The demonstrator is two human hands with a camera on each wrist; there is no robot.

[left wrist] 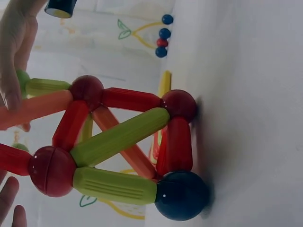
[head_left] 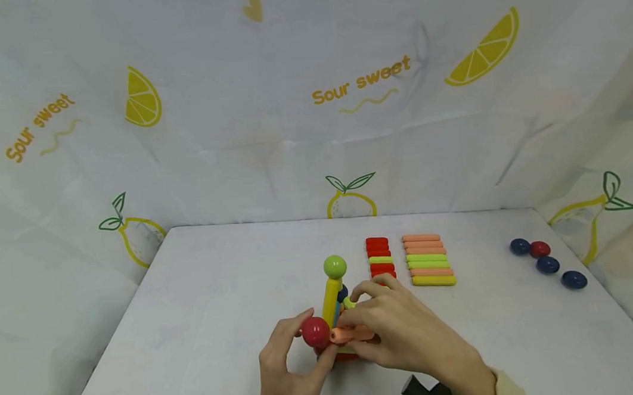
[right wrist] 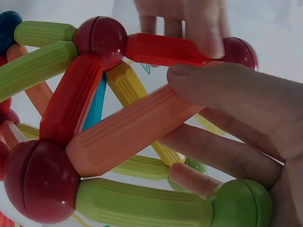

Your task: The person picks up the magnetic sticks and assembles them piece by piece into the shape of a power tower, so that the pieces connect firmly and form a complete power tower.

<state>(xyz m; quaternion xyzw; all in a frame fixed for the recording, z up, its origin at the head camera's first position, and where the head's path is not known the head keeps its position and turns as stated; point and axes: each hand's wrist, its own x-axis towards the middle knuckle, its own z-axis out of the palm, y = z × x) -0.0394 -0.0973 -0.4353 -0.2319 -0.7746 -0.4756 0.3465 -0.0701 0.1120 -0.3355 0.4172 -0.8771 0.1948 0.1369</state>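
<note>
A frame of magnetic rods and balls stands on the table; its upright yellow rod (head_left: 330, 301) carries a green ball (head_left: 335, 267). My left hand (head_left: 292, 363) pinches a red ball (head_left: 315, 331) between thumb and forefinger, at the end of a red rod (right wrist: 163, 49). With thumb and fingers, my right hand (head_left: 395, 324) grips an orange rod (right wrist: 130, 130), one end of which meets another red ball (right wrist: 42, 182). In the left wrist view, light green rods (left wrist: 118, 137) and a dark blue ball (left wrist: 182, 195) form the base. Both hands hide part of the frame in the head view.
Behind the right hand lie a row of mostly red rods (head_left: 378, 248) and a row of orange, green and yellow rods (head_left: 428, 258). Several loose dark blue balls (head_left: 547, 265) and one red ball (head_left: 540, 249) lie near the table's right edge. A printed cloth (head_left: 229, 166) hangs behind.
</note>
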